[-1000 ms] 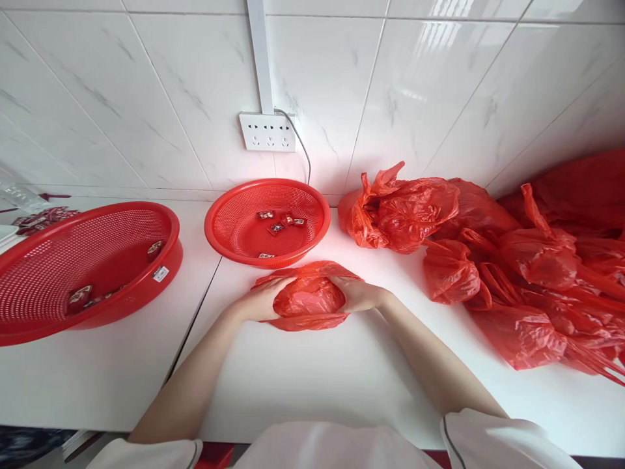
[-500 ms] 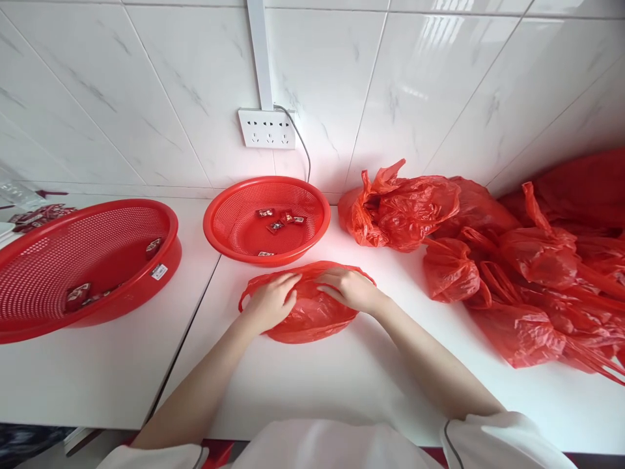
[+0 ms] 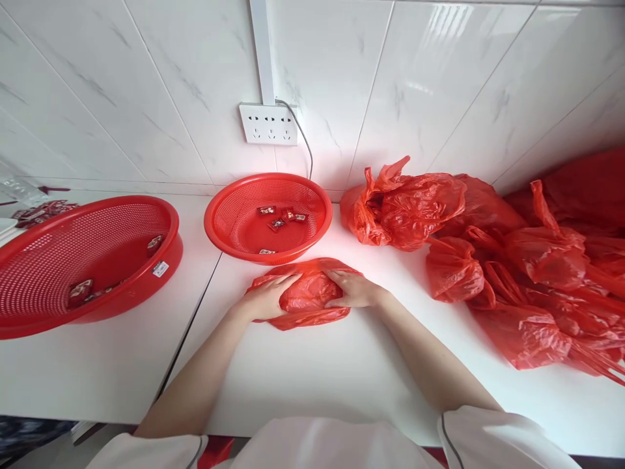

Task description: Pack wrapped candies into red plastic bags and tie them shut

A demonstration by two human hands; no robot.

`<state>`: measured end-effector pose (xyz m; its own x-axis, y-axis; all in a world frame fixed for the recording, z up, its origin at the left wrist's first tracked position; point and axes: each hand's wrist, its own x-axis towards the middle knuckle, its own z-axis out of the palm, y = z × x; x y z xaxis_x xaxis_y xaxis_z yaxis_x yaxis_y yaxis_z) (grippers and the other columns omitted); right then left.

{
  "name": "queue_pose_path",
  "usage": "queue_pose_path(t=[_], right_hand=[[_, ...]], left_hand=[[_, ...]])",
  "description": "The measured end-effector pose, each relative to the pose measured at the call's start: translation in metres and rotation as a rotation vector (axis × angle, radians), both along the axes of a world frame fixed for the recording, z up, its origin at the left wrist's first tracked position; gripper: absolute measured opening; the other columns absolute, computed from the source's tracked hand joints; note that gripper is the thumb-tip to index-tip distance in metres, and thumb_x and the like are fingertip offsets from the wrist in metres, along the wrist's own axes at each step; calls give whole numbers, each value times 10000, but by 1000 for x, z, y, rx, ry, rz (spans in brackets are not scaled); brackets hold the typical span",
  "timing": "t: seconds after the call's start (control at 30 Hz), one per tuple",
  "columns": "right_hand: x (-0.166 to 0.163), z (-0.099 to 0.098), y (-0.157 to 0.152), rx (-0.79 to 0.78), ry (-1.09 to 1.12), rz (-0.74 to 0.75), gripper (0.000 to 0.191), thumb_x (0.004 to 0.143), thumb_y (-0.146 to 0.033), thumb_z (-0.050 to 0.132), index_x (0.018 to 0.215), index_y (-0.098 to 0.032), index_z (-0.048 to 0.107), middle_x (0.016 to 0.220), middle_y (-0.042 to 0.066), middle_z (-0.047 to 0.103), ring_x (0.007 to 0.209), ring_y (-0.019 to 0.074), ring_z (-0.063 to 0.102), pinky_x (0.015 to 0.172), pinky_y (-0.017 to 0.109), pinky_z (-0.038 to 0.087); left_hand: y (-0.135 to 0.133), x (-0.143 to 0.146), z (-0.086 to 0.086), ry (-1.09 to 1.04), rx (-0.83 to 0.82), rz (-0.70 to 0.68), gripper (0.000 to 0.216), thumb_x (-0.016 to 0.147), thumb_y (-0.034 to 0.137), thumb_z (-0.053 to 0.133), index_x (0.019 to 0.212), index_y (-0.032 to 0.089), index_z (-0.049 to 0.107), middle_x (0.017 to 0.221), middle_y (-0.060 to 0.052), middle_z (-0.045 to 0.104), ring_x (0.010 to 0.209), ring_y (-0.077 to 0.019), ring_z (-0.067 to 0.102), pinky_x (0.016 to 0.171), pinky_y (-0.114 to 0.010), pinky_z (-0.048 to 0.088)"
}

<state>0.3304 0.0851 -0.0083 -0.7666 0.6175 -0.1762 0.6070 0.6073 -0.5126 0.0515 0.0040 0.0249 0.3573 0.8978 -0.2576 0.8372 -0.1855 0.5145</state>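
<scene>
A red plastic bag (image 3: 308, 294) lies crumpled on the white tabletop in front of me, its sides bunched inward. My left hand (image 3: 263, 301) rests against the bag's left side, thumb apart from the outstretched fingers. On the opposite side, my right hand (image 3: 355, 289) presses on the bag with its fingers also spread and the thumb lower down. Neither hand is closed around the plastic. What the bag contains, if anything, cannot be made out. Just behind it stands a round red mesh basket (image 3: 224, 242) holding several small wrapped packets (image 3: 277, 223).
A larger red basket (image 3: 168, 244) with a few packets stands at left, beside a seam in the tabletop. More packets (image 3: 43, 212) lie behind it. Several filled red bags (image 3: 454, 270) crowd the right side. A power socket (image 3: 268, 124) is on the tiled wall.
My hands have moved from the bag's upper middle to its two sides, with the fingers spread wider. The bag has become more compact, its edges drawn inward.
</scene>
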Motion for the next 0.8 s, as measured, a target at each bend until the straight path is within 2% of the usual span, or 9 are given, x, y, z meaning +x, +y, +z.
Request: queue_pose_path(t=[0.07, 0.13, 0.2, 0.27, 0.37, 0.43, 0.57, 0.63, 0.8], right_hand=[[-2, 1, -2, -12, -11, -13, 1112, 717, -770, 567, 1545, -132, 190, 1557, 163, 301, 1425, 334, 310, 1167, 452, 282], [-4, 4, -5, -11, -7, -26, 1111, 717, -767, 571, 1545, -133, 188, 1563, 162, 286, 1429, 335, 301, 1165, 465, 283], [-5, 8, -9, 12, 20, -36, 1119, 710, -763, 585, 1547, -142, 178, 1571, 161, 266, 1426, 339, 304, 1155, 478, 297], [-6, 15, -14, 55, 64, -32, 1066, 734, -744, 581, 1537, -141, 222, 1558, 167, 297, 1408, 336, 339, 1140, 477, 320], [-10, 32, -23, 133, 158, -17, 777, 878, -636, 480, 1477, -153, 374, 1486, 159, 426, 1350, 297, 432, 1099, 441, 380], [-13, 49, -29, 170, 212, 3, 591, 944, -532, 432, 1420, -182, 459, 1416, 133, 515, 1277, 266, 513, 1037, 410, 441], [-22, 91, -41, 192, 290, 41, 363, 966, -404, 456, 1255, -240, 602, 1203, 59, 678, 1044, 217, 654, 885, 349, 512], [-28, 111, -43, 202, 369, 37, 304, 965, -359, 473, 1209, -262, 626, 1134, 26, 710, 974, 190, 677, 852, 318, 510], [-40, 142, -34, 269, 517, -159, 248, 962, -324, 482, 1107, -226, 658, 1059, 27, 733, 922, 167, 689, 809, 275, 497]], left_hand=[[1, -1, -1, -106, 8, 7, 928, 655, 547, 742, 1476, 355, 356, 1559, -13, 332, 1427, -336, 291, 1148, -481, 269], [1, 0, 2, -318, 15, 61, 817, 656, 504, 766, 1399, 319, 483, 1497, -46, 436, 1401, -326, 346, 1151, -470, 279], [0, 2, 12, -629, -41, 237, 687, 729, 518, 714, 1339, 256, 538, 1381, -101, 559, 1305, -311, 484, 1099, -461, 371], [0, 5, 27, -958, -205, 489, 684, 798, 623, 592, 1304, 165, 541, 1262, -170, 632, 1170, -305, 604, 991, -435, 484], [5, 11, 48, -1268, -483, 789, 793, 803, 737, 469, 1174, 44, 576, 1169, -267, 650, 1076, -327, 658, 841, -362, 569], [9, 16, 53, -1372, -549, 897, 710, 806, 682, 521, 1089, 35, 596, 1111, -277, 666, 1054, -332, 669, 786, -319, 586], [15, 28, 41, -1591, -323, 919, 246, 827, 294, 580, 1013, 136, 615, 1055, -133, 709, 1009, -251, 693, 806, -282, 587], [14, 30, 30, -1633, -246, 882, 209, 789, 158, 553, 977, 130, 639, 1042, -100, 715, 976, -212, 697, 835, -286, 582], [11, 23, 3, -1597, -207, 800, 71, 745, 135, 595, 758, 122, 664, 952, -92, 733, 976, -234, 677, 909, -409, 564]])
